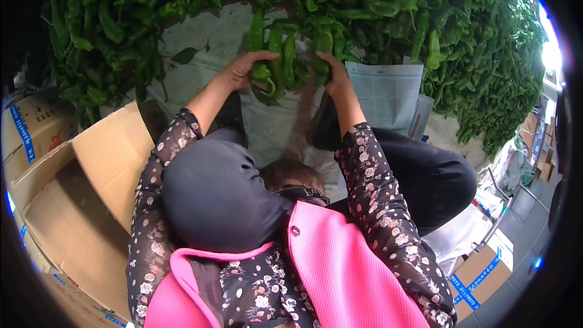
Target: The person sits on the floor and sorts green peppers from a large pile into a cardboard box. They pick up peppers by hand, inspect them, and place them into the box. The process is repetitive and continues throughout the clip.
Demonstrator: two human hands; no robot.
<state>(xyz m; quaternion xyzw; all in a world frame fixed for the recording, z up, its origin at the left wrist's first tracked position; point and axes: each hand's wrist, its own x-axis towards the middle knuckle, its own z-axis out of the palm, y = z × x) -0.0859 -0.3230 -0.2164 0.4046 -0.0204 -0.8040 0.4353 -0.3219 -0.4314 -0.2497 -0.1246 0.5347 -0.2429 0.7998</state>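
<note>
Several long green peppers (289,57) are gathered side by side between my hands, low over a pale cloth sheet (200,32). My left hand (246,67) grips the bunch from its left side, the thumb lying across the front. On the opposite side, my right hand (336,73) closes around another pepper (323,41), thumb on top. The fingers of both hands are mostly hidden behind the peppers. Beyond them rises a large heap of green peppers (378,4), curving around to the left and right.
An open cardboard box (111,159) stands beside my left arm, with a taped carton (43,123) behind it. Printed newspaper sheets (382,93) lie right of my right hand. A loose green leaf (184,55) rests on the sheet. Another taped carton (483,273) sits at lower right.
</note>
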